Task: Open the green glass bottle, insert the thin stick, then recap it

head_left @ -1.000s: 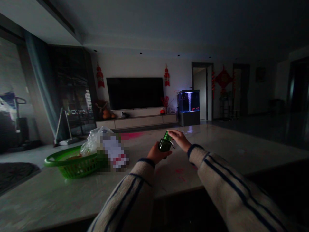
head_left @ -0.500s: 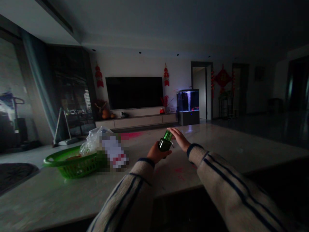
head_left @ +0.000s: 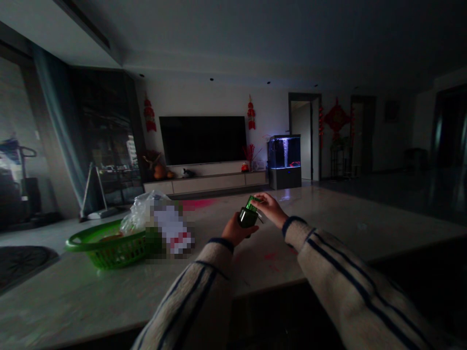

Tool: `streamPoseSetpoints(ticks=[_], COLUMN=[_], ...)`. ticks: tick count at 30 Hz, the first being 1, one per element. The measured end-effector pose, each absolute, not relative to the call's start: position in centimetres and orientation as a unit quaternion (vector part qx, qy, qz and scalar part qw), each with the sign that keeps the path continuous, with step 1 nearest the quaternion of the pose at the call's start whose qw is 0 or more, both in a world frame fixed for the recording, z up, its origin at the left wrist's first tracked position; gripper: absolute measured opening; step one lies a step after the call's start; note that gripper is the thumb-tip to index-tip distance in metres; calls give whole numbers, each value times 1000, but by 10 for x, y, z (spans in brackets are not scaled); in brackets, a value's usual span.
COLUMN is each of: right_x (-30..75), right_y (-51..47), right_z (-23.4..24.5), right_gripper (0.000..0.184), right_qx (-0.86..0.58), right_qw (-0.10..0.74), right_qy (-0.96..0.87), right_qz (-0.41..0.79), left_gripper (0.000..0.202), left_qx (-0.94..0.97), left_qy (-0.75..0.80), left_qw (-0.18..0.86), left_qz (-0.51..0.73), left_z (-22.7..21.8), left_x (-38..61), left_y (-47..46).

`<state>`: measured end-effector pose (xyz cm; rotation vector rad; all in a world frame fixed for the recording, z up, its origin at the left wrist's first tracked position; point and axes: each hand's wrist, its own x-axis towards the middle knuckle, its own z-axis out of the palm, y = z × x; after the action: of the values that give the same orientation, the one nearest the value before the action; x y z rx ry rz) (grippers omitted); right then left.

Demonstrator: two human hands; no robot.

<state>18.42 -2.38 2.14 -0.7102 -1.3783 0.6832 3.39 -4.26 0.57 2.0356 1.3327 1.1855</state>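
Observation:
My left hand (head_left: pixel 233 231) is wrapped round a small dark green bottle (head_left: pixel 247 218), held tilted above the table. Its top is a brighter green ribbed cap (head_left: pixel 250 202). The fingers of my right hand (head_left: pixel 270 206) are closed on the cap from the right side. A thin light piece sticks out beside the bottle under the right fingers; what it is I cannot make out. The bottle's lower part is hidden behind my left fingers.
A pale stone table (head_left: pixel 321 223) with pink smears lies under my hands. Left on it stand a green plastic basket (head_left: pixel 116 255), a clear plastic bag (head_left: pixel 136 214) and a blurred-out white item (head_left: pixel 173 228). Farther back are a television (head_left: pixel 203 139) and a lit aquarium (head_left: pixel 285 153).
My right fingers were stretched out at the cap's top; they have curled down and closed on it. The bottle in my left hand has shifted slightly left.

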Motion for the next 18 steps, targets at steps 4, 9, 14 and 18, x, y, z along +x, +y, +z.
streamPoseSetpoints(ticks=[4,9,14,18], right_x=[186,186,186,187], right_y=[-23,-21,-23,-25], right_z=[21,21,23,25], right_gripper=[41,41,40,38], right_qx=[-310,-306,-301,-314], right_qw=[655,654,651,650], right_qy=[-617,-620,-616,-613], right_qz=[305,307,325,320], left_gripper=[52,51,49,49], left_qx=[732,731,716,706], left_qy=[484,483,492,504], left_qw=[229,233,236,216], left_qz=[421,421,435,448], left_z=[7,11,15,14], left_x=[33,36,36,35], left_y=[-44,-50,-53,-50])
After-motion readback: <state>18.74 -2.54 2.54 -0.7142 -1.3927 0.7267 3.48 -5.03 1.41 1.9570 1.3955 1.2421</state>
